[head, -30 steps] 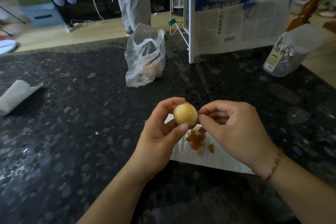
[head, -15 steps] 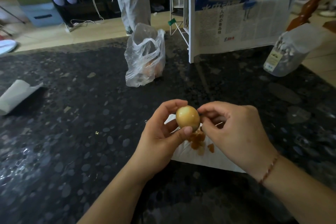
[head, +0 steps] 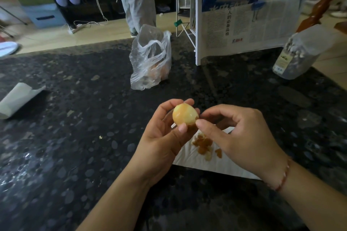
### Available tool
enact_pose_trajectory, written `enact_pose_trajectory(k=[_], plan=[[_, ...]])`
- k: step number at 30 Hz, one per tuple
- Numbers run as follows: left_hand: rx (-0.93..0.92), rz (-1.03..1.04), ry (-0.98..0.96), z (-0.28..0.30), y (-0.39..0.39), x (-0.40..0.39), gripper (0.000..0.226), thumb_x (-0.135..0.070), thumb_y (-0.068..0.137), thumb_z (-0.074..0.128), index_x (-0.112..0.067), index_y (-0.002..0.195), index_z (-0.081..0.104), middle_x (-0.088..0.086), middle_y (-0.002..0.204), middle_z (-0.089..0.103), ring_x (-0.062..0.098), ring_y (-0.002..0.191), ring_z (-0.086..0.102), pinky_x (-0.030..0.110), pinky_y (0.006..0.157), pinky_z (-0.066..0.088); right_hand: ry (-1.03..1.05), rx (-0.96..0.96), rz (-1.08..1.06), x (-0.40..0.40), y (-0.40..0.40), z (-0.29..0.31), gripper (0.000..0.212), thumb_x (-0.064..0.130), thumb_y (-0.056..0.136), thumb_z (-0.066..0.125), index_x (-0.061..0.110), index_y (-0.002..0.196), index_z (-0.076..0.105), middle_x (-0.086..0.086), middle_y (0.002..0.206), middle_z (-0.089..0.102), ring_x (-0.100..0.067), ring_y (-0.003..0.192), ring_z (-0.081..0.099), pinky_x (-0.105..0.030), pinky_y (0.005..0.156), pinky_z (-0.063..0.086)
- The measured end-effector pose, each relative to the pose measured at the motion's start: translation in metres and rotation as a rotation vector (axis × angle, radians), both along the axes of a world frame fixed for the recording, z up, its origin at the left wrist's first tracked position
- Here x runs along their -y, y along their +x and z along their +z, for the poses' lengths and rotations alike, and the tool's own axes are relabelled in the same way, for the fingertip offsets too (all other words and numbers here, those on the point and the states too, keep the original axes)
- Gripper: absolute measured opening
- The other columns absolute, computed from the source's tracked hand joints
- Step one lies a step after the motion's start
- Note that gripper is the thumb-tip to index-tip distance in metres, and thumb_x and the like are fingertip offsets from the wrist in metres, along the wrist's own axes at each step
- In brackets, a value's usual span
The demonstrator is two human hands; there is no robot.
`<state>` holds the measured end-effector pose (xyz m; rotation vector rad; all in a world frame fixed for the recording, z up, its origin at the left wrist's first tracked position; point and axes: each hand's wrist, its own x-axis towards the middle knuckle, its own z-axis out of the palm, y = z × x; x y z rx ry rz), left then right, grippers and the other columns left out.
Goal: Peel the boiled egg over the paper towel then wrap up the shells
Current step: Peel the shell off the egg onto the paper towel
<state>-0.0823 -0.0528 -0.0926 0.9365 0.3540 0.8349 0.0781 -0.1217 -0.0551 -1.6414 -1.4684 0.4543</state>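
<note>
Since a moment ago, my left hand (head: 161,137) has turned the egg (head: 185,114) a little, so a dark brown patch of shell now shows at its lower right, and my right hand (head: 242,137) has shifted so its thumb tip meets that patch. My left fingers curl around the egg from behind, thumb pressed against its lower front, holding it in the air just above the near edge of the paper towel (head: 216,165). My right thumb and forefinger are drawn together at the egg's lower right side; whether they actually have hold of a shell flake I cannot tell. Most of the egg looks smooth, pale and already peeled. A small heap of brown shell pieces (head: 203,145) lies on the towel, on the dark speckled countertop (head: 75,137). I judge the peeling nearly done. Next calls for lifting off that last patch, dropping it on the heap, then setting the egg aside and folding the towel over the shells.
</note>
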Motion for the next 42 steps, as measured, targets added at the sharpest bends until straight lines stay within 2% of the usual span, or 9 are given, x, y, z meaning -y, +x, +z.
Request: enact_pose_trajectory(k=[2, 6, 12, 17, 21, 31, 35, 39, 42], plan=[[-0.030, 0.004, 0.049, -0.0016, 0.0004, 0.0003, 0.038, 0.004, 0.084, 0.065, -0.015, 0.118, 0.060, 0.011, 0.138, 0.058, 0.034, 0.130, 0.054, 0.045, 0.101, 0.050, -0.019, 0.019, -0.009, -0.0007, 0.0012, -0.0008, 0.023, 0.048, 0.080, 0.063, 0.031, 0.091, 0.075, 0.020, 0.076, 0.072, 0.004, 0.075, 0.068, -0.019, 0.065, 0.056], [-0.076, 0.018, 0.098, -0.0008, 0.0009, -0.0001, 0.042, 0.002, 0.080, 0.074, -0.018, 0.115, 0.062, 0.012, 0.140, 0.055, 0.032, 0.131, 0.054, 0.049, 0.103, 0.048, -0.015, 0.065, 0.000, 0.0011, 0.0024, -0.0011, 0.022, 0.041, 0.085, 0.059, 0.030, 0.091, 0.077, 0.018, 0.073, 0.074, 0.001, 0.071, 0.069, -0.023, 0.061, 0.057], [-0.127, 0.055, 0.168, 0.0013, 0.0006, -0.0002, 0.045, 0.007, 0.077, 0.070, -0.019, 0.114, 0.063, 0.009, 0.137, 0.059, 0.029, 0.129, 0.057, 0.044, 0.099, 0.051, 0.009, 0.167, 0.038, 0.0028, 0.0044, -0.0008, 0.028, 0.045, 0.086, 0.055, 0.030, 0.093, 0.077, 0.015, 0.071, 0.074, -0.005, 0.063, 0.070, -0.029, 0.056, 0.058], [-0.228, 0.085, 0.233, 0.0015, 0.0016, 0.0002, 0.049, 0.005, 0.077, 0.075, -0.010, 0.120, 0.059, 0.020, 0.132, 0.058, 0.035, 0.118, 0.062, 0.041, 0.091, 0.055, 0.020, 0.325, 0.044, 0.0021, 0.0066, -0.0017, 0.032, 0.047, 0.086, 0.051, 0.028, 0.088, 0.077, 0.011, 0.067, 0.073, -0.009, 0.059, 0.068, -0.032, 0.053, 0.055], [-0.237, 0.100, 0.251, 0.0015, 0.0028, 0.0015, 0.046, 0.009, 0.071, 0.075, -0.015, 0.109, 0.062, 0.009, 0.137, 0.057, 0.030, 0.120, 0.063, 0.037, 0.087, 0.056, 0.037, 0.421, 0.018, 0.0029, 0.0053, -0.0046, 0.033, 0.044, 0.087, 0.049, 0.026, 0.085, 0.076, 0.010, 0.065, 0.072, -0.010, 0.056, 0.066, -0.031, 0.051, 0.053], [-0.205, 0.076, 0.241, 0.0017, 0.0035, 0.0033, 0.047, 0.012, 0.069, 0.079, -0.014, 0.102, 0.061, 0.007, 0.142, 0.052, 0.026, 0.125, 0.061, 0.036, 0.087, 0.056, -0.021, 0.303, -0.105, 0.0002, 0.0056, -0.0052, 0.028, 0.045, 0.075, 0.051, 0.029, 0.075, 0.074, 0.016, 0.060, 0.067, -0.003, 0.056, 0.064, -0.031, 0.052, 0.056], [-0.152, 0.050, 0.209, -0.0002, 0.0027, 0.0030, 0.044, 0.001, 0.069, 0.079, -0.018, 0.107, 0.066, 0.003, 0.131, 0.061, 0.027, 0.126, 0.059, 0.035, 0.090, 0.055, -0.031, 0.221, -0.078, 0.0002, 0.0069, -0.0037, 0.028, 0.045, 0.075, 0.050, 0.027, 0.071, 0.071, 0.016, 0.060, 0.066, -0.003, 0.058, 0.064, -0.031, 0.052, 0.056], [-0.138, 0.037, 0.188, 0.0030, 0.0003, 0.0015, 0.050, -0.016, 0.068, 0.088, -0.019, 0.113, 0.067, 0.022, 0.118, 0.062, 0.027, 0.110, 0.065, 0.033, 0.086, 0.054, -0.040, 0.177, -0.012, -0.0003, 0.0062, -0.0035, 0.023, 0.039, 0.081, 0.055, 0.028, 0.085, 0.075, 0.018, 0.070, 0.070, -0.001, 0.067, 0.067, -0.028, 0.057, 0.057], [-0.142, 0.034, 0.185, 0.0051, -0.0008, 0.0006, 0.052, -0.020, 0.067, 0.088, -0.019, 0.115, 0.067, 0.014, 0.112, 0.060, 0.022, 0.102, 0.065, 0.030, 0.083, 0.054, -0.037, 0.231, 0.028, 0.0006, 0.0076, -0.0037, 0.030, 0.044, 0.086, 0.050, 0.029, 0.089, 0.075, 0.016, 0.069, 0.071, -0.004, 0.065, 0.067, -0.029, 0.056, 0.056]])
